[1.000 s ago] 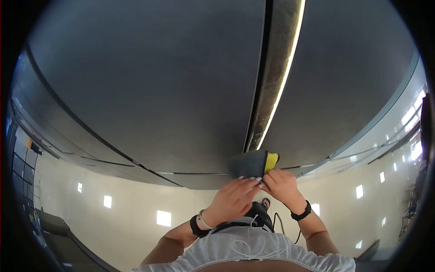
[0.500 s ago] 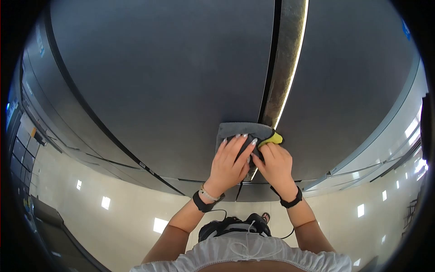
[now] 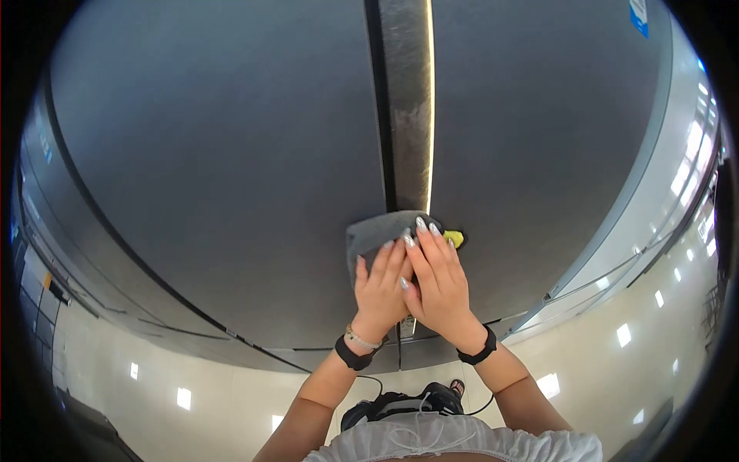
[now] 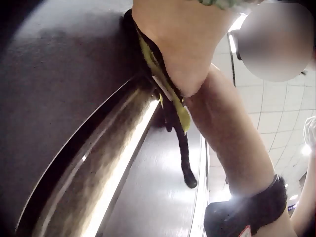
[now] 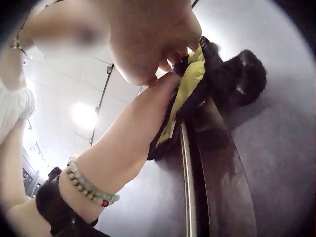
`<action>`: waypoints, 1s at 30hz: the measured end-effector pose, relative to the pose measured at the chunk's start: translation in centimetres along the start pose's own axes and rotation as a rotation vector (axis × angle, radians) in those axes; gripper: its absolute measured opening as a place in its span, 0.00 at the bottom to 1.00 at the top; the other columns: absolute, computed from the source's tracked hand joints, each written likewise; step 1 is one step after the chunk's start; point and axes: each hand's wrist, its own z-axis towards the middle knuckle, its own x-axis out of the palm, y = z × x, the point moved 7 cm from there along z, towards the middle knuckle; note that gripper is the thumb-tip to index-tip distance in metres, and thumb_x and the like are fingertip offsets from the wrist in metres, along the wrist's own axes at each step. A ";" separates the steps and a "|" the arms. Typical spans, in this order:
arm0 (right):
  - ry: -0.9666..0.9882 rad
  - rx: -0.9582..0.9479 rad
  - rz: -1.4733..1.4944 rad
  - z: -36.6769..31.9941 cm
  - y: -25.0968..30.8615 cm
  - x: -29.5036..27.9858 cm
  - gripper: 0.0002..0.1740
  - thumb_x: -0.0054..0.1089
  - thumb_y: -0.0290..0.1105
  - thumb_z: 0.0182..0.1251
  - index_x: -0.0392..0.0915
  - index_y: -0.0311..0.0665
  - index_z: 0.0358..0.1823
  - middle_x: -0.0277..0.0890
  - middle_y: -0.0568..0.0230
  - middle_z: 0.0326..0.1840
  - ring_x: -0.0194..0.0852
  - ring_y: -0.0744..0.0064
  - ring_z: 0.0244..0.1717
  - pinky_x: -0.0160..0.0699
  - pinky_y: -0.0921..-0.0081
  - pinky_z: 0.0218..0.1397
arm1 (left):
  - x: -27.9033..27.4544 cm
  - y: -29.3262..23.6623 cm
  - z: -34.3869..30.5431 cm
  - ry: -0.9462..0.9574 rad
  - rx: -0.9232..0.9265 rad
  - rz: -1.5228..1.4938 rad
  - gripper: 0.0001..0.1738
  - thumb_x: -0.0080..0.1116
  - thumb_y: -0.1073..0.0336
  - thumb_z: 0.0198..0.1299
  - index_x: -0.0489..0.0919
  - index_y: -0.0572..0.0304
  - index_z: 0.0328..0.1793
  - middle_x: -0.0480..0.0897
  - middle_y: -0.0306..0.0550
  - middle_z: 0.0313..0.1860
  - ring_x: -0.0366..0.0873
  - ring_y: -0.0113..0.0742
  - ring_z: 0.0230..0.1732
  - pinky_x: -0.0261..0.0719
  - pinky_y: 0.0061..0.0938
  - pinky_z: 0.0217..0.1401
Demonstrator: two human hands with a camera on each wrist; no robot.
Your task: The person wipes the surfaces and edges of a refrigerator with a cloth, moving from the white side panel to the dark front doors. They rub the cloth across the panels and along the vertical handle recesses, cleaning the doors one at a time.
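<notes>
A grey cloth with a yellow underside [image 3: 368, 235] lies flat against a dark grey door panel [image 3: 231, 169], across a recessed groove [image 3: 412, 123] with a lit edge. My left hand [image 3: 381, 292] presses on the cloth with its fingers spread and extended. Beside it, my right hand [image 3: 440, 281] presses with straight fingers and overlaps the left fingertips. Past the right fingers shows a yellow corner. In the right wrist view the folded cloth [image 5: 190, 84] is under both hands, its yellow side turned out at the edge. A dark edge of the cloth [image 4: 183, 158] hangs down in the left wrist view.
A second dark panel [image 3: 531, 154] stands right of the groove, with a blue sticker [image 3: 639, 17] near its top. Below is a shiny pale floor [image 3: 231, 393]. A black bag [image 3: 400, 404] hangs at the person's waist, and a sandalled foot [image 3: 457, 387] shows beyond.
Both hands first held the cloth low near the panel's bottom, then moved up onto the panel and groove. The right hand went from gripping the cloth's edge to lying flat. The head view shifted.
</notes>
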 end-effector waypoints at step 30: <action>0.308 -0.292 -0.020 -9.4 5.2 11.8 0.25 0.48 0.42 0.51 0.64 0.45 0.53 0.61 0.72 0.55 0.60 0.78 0.52 0.61 0.84 0.42 | 4.7 5.3 -17.7 -0.102 -0.313 0.016 0.32 0.40 0.57 0.53 0.49 0.59 0.62 0.48 0.51 0.63 0.42 0.51 0.64 0.38 0.58 0.60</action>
